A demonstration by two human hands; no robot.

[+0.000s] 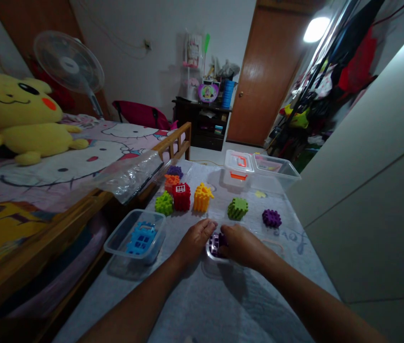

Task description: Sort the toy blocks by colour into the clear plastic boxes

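Note:
In front of me stands a small clear plastic box point(214, 269) with purple interlocking pieces point(216, 244) inside. My left hand point(196, 238) is closed on the box's left rim, fingertips near its far edge. Bent into the box from the right, my right hand point(239, 243) grips a purple piece, mostly hidden by the fingers. Beyond my hands are stacks of interlocking pieces: a green stack point(237, 208), a purple stack point(271, 218), a yellow stack point(202, 197) and a red stack point(181, 196). Left of them lies a light green stack point(164, 203).
A clear container point(111, 245) with blue pieces point(142, 238) stands at the table's left. Behind are an orange stack point(172, 182), a lidded box point(238, 166) and an open clear bin point(287, 174). A wooden bed rail point(91, 209) borders the left; a pale cabinet point(373, 190) the right.

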